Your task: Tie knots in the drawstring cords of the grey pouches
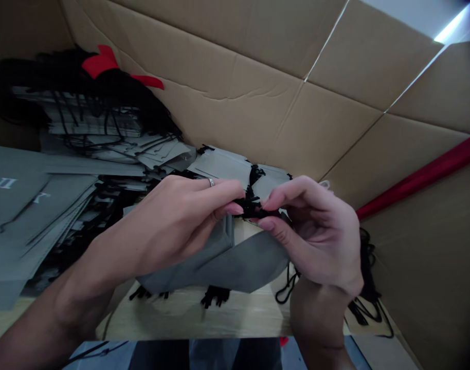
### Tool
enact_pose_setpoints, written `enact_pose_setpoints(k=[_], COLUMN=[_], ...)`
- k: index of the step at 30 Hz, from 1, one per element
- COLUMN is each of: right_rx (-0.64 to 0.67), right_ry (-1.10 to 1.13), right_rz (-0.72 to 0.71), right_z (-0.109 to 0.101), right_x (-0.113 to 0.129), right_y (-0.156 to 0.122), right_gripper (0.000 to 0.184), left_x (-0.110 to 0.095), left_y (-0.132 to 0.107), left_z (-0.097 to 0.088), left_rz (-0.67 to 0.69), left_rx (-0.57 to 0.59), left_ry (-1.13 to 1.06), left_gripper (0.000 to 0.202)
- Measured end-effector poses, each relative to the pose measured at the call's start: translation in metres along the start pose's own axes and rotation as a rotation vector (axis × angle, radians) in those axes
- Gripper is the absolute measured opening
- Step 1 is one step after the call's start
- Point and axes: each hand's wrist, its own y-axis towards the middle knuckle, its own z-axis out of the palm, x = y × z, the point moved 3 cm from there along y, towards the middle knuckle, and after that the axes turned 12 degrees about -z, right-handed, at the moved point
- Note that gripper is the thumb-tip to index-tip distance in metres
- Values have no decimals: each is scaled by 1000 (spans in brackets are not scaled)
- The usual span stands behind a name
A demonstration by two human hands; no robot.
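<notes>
Black cord [250, 209] sits mid-frame in my head view, pinched at once by the left hand [181, 210] and the right hand [320, 231], above a grey bag [235, 267] over the desk [254, 319]. I'd pinch lightly, wrists level, so the bag stays uncreased.

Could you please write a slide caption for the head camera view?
Left hand and right hand pinch black cord over grey bags on a wooden table, beside a cardboard wall.

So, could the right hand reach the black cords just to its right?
Likely yes: nothing visible lies between the right hand and the black cords, though it is pinching a black strip.
</notes>
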Motion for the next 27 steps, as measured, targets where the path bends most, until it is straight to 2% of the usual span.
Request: enact_pose_setpoints(k=[3, 9, 16, 27], right_rx=[-42, -37, -23, -54], right_ry=[0, -56, -52, -57], right_rz=[-25, -57, -72, -64], right_z=[0, 2, 5, 6], right_x=[-1, 0, 2, 0], right_y=[0, 1, 0, 0], right_gripper=[37, 26, 35, 27], left_x=[-2, -1, -2, -1], left_y=[0, 1, 0, 1], left_z=[-1, -1, -1, -1], left_rz=[-4, 0, -13, -4], left_rx=[-7, -26, -28, -31], left_ry=[-4, 5, -15, 8], left_gripper=[23, 23, 21, 28])
